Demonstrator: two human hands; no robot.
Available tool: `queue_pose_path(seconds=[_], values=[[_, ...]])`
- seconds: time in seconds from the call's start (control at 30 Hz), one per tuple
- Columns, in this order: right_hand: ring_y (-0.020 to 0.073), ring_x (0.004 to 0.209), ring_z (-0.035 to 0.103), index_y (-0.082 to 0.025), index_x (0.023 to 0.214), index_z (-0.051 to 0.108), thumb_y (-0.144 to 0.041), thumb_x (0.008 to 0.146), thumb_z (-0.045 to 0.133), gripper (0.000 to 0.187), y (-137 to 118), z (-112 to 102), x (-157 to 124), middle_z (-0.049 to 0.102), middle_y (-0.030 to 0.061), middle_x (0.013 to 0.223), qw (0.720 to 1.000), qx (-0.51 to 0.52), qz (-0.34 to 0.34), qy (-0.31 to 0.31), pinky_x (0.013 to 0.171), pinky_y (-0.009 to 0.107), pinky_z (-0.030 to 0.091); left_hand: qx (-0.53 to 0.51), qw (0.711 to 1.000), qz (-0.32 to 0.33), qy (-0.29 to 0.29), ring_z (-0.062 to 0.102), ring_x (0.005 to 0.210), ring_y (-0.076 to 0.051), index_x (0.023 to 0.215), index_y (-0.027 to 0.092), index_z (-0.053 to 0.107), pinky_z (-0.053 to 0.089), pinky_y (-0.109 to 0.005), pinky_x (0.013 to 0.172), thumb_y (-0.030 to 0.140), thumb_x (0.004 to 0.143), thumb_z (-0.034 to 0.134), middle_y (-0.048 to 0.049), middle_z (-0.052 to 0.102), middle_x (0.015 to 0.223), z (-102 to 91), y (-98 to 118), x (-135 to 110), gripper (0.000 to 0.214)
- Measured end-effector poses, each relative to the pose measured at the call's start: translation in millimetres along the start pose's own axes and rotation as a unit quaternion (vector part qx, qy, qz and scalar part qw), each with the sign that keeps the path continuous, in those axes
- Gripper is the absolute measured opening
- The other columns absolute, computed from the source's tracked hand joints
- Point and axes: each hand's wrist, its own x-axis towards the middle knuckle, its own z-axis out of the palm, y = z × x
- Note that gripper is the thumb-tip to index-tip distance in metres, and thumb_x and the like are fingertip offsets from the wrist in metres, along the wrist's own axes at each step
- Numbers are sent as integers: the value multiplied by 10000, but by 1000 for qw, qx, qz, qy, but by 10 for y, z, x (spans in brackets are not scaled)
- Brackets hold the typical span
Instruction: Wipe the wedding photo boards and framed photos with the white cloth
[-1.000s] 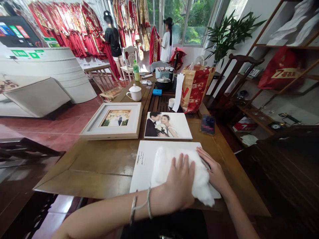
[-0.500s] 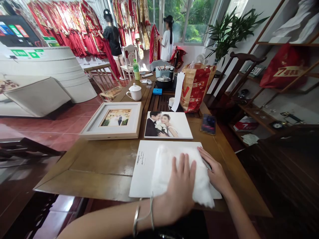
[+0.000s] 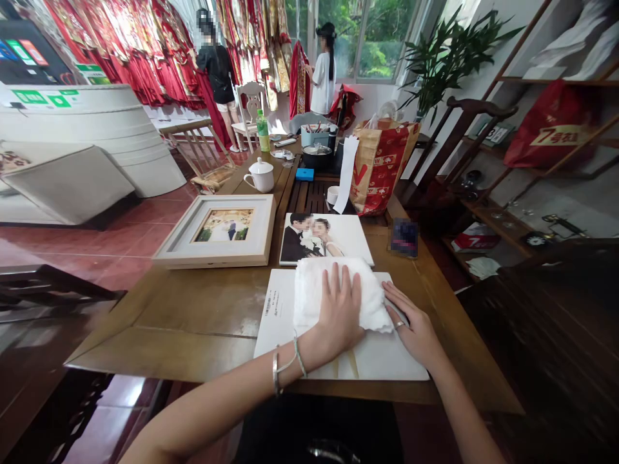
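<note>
My left hand (image 3: 341,312) lies flat with fingers spread on a folded white cloth (image 3: 308,299), pressing it to a white panel (image 3: 387,364). The panel lies on the wooden table near its front edge, with a small barcode print at its left and tan marks showing below the cloth. Wearing a ring, my right hand (image 3: 418,338) rests its outstretched fingers on the panel's right side, beside the cloth. Just beyond the panel is a couple's photo print (image 3: 348,241). A pale wooden picture frame (image 3: 213,258) with a smaller photo lies to its left.
A phone-like dark object (image 3: 403,238) lies right of the print. Farther back stand a white lidded cup (image 3: 262,175), a green bottle (image 3: 262,134), a blue box (image 3: 304,174) and a red-brown paper bag (image 3: 384,171). Two people stand by hanging red garments.
My left hand has slid the cloth away from me and slightly left, uncovering the lower part of the panel. My right hand stays at the panel's right side.
</note>
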Motion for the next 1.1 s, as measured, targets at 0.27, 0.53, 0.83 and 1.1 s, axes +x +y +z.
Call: queue_pose_path(seconds=[0.27, 0.53, 0.83, 1.1], values=[[250, 1353, 404, -258, 1309, 552, -347, 923, 485, 402, -27, -18, -8, 497, 57, 1421, 1000, -11, 14, -8, 1138, 508, 299, 38, 999, 30, -2, 218, 1356, -468, 1457, 70, 274, 268, -626, 1043, 396, 780, 630, -285, 291, 1469, 13, 149, -438, 831], [243, 1348, 413, -253, 1307, 554, -337, 929, 468, 397, -31, -24, -20, 496, 52, 1423, 1000, -22, 12, -11, 1149, 498, 283, -34, 993, 109, -16, 225, 1347, -486, 1460, 96, 271, 298, -646, 1017, 473, 772, 609, -287, 276, 1471, 10, 179, -1148, 855], [250, 1352, 405, -252, 1314, 549, -352, 926, 477, 407, -57, -36, -8, 494, 54, 1425, 1000, -18, 11, -10, 1145, 495, 289, -45, 996, -52, -62, 101, 1382, -468, 1475, 61, 191, 167, -607, 1090, 501, 718, 684, -310, 218, 1489, -127, 16, -184, 1005], [239, 1356, 401, -216, 1320, 542, -345, 929, 466, 419, -79, -33, -2, 482, 68, 1433, 999, -23, 21, -18, 1149, 477, 297, -35, 995, -57, -72, 128, 1388, -445, 1478, 74, 187, 185, -587, 1093, 393, 725, 682, -289, 242, 1490, -121, -133, -234, 957]])
